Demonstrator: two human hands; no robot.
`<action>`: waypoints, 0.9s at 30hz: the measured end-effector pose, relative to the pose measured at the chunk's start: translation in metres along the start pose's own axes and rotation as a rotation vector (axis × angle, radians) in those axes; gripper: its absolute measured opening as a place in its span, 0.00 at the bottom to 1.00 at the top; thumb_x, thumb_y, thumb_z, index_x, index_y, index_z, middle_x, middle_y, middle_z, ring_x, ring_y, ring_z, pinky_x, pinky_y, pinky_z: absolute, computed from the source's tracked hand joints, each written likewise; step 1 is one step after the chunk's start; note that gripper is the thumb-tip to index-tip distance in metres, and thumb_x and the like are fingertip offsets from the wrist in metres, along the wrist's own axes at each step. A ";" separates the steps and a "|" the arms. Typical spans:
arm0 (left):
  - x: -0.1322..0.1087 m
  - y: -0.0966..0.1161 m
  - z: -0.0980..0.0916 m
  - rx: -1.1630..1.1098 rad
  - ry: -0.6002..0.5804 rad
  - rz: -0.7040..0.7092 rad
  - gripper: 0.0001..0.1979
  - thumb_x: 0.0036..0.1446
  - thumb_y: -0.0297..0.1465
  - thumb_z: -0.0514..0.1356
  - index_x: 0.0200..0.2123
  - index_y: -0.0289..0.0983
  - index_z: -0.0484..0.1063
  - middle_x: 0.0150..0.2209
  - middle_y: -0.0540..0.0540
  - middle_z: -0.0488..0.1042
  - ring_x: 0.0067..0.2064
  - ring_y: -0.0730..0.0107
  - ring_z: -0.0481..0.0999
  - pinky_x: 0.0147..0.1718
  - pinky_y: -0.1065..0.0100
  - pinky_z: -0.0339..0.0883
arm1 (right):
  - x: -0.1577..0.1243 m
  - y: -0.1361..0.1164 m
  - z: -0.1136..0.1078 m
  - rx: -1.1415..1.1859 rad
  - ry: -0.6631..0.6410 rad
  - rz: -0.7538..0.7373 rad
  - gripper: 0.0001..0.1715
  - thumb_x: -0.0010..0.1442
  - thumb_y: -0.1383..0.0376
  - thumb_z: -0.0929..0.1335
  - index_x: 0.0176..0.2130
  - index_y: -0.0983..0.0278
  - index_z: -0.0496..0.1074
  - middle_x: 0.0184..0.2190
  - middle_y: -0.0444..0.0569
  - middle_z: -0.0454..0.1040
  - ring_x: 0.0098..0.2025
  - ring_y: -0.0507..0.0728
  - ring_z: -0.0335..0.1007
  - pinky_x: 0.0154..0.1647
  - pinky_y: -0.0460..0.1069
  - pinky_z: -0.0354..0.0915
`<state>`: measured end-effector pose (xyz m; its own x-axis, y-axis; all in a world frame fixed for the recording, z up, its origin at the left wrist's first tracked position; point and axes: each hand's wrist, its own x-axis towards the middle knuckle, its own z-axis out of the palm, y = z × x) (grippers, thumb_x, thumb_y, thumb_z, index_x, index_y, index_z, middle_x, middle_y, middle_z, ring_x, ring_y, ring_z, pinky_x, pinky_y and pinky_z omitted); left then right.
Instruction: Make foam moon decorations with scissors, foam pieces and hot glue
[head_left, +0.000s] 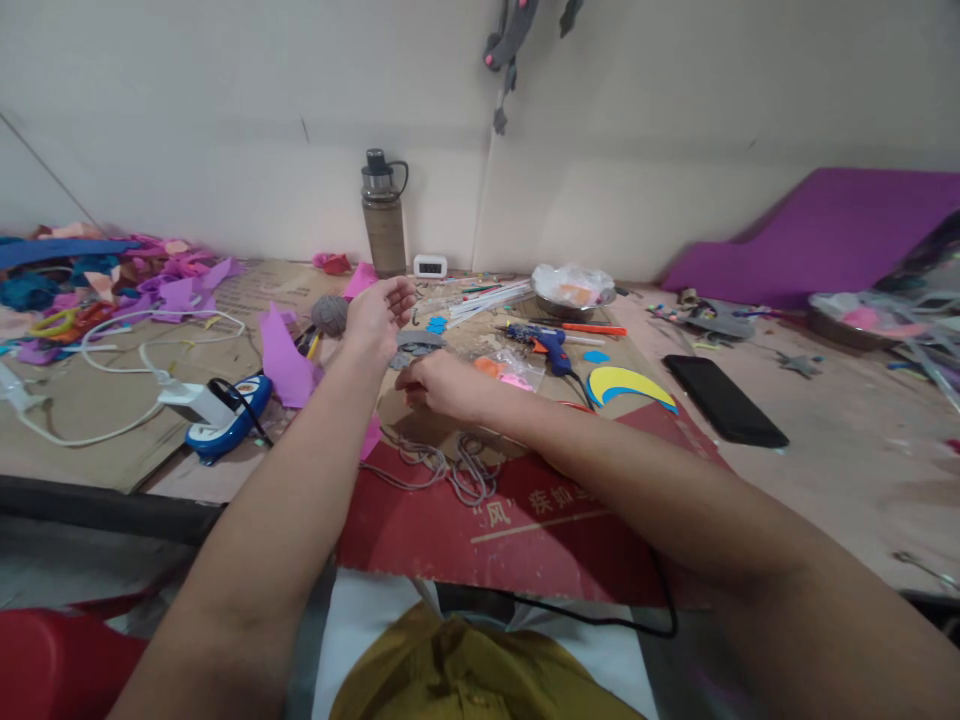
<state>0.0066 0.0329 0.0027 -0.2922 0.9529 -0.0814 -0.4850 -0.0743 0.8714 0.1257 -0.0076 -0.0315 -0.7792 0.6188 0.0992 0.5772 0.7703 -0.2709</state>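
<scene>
My left hand [381,315] is raised over the back of the work area, palm turned inward, its fingers loosely bent and apart with nothing seen in them. Just nearer to me, my right hand [442,385] is low over the cardboard with fingers curled down and together; whatever they may hold is hidden. Grey cut pieces [418,345] lie between and behind the two hands. A ball of grey yarn [328,315] sits left of my left wrist. Loose grey yarn [472,470] lies in loops on the red cardboard [420,535] below my right hand.
A blue glue gun [551,348], yellow and blue crescents [630,386] and a black phone [724,400] lie to the right. At left are a blue power strip [232,425] with white cables and purple scraps [286,360]. A water bottle [384,220] stands behind.
</scene>
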 end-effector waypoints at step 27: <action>0.000 -0.007 -0.001 0.055 -0.062 0.037 0.05 0.51 0.26 0.57 0.26 0.34 0.72 0.24 0.48 0.73 0.24 0.78 0.70 0.21 0.77 0.58 | -0.016 -0.007 -0.005 0.102 0.207 0.013 0.16 0.55 0.76 0.63 0.33 0.66 0.79 0.34 0.50 0.78 0.38 0.54 0.71 0.44 0.47 0.62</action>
<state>0.0095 0.0334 -0.0041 -0.2564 0.9664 -0.0203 -0.4287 -0.0948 0.8985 0.1352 -0.0219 -0.0263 -0.6994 0.6548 0.2863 0.5508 0.7492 -0.3678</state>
